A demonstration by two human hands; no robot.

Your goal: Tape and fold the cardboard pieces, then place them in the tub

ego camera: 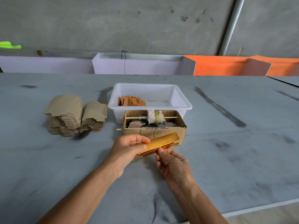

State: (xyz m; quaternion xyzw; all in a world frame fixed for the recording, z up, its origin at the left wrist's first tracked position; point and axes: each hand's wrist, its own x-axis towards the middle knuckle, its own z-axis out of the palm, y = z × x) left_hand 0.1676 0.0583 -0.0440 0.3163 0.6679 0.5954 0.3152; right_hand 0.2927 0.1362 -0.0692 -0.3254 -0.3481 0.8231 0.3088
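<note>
A long, flat, gold-orange folded cardboard piece (159,145) is held in the air above the near middle of the grey, smudged table (226,151), tilted so its right end rises toward the far side. The left hand (127,148) grips its left end, thumb on top and fingers curled beneath, while the right hand (173,165) pinches its lower edge between thumb and forefinger tip, the other fingers loosely curled. Just beyond the piece, partly hidden by its right end, sits a small open brown corrugated box (155,132) with a thin wooden stick (134,118) laid across its top, carrying a roll wrapped in white cloth with a yellowish tape band (155,117); dark scraps lie inside the box. Directly behind that box, touching or nearly touching it, stands the white rectangular plastic tub (182,99), which holds a row of orange folded pieces (131,101) standing on edge in its left part. To the left of the tub, two stacks of flat tan die-cut cardboard blanks (71,115) rest side by side. Along the far edge of the table run pale lilac (142,67) and orange panels (218,67) against a grey concrete wall (113,21).
</note>
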